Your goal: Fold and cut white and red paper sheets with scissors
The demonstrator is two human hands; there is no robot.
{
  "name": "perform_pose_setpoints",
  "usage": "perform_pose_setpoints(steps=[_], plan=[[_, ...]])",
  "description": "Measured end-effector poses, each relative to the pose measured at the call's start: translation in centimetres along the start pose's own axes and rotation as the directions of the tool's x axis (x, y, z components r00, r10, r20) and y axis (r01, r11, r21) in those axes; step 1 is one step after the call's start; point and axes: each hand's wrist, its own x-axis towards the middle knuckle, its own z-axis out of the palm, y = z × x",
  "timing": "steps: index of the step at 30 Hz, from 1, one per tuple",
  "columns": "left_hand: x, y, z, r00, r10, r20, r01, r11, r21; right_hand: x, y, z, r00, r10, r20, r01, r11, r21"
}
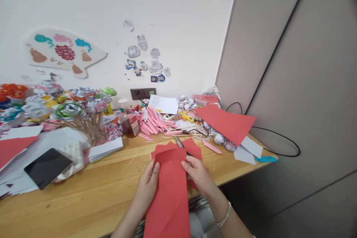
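Observation:
A long sheet of red paper [171, 193] is held up between my two hands above the table's front edge, its top end folded over in a flap. My left hand [149, 180] pinches its left edge near the fold, thumb in front. On the opposite edge, my right hand [196, 173] grips the paper with thumb in front and fingers behind. More red paper pieces [193, 147] lie on the table just behind the held sheet. A metal-bladed tool [178, 142], partly covered by the sheet, rests among them; its kind is not clear.
Behind are pink folded paper strips [152, 121], a bottle of reddish liquid [128, 122] and a yellow glue gun [187, 117]. Paper flowers [69, 109], a black tablet [48, 168] and white paper [106, 149] occupy the left. A large red sheet [227, 121] lies at right.

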Motion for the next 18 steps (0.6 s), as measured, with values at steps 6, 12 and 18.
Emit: perform_pose_setpoints(steps=[6, 12, 18], plan=[[0.3, -0.2, -0.4, 0.999, 0.047, -0.001, -0.047, 0.999, 0.003, -0.1, 0.7, 0.4, 0.999, 0.010, -0.039, -0.012, 0.999, -0.038], [0.9, -0.4, -0.5, 0.994, 0.106, -0.015, -0.107, 0.990, -0.087, -0.6, 1.5, 0.6, 0.994, 0.092, 0.054, -0.089, 0.995, -0.051], [1.1, -0.2, -0.2, 0.997, 0.081, -0.011, -0.081, 0.979, -0.188, -1.1, 1.5, 0.4, 0.986, 0.124, 0.112, -0.118, 0.991, -0.064]])
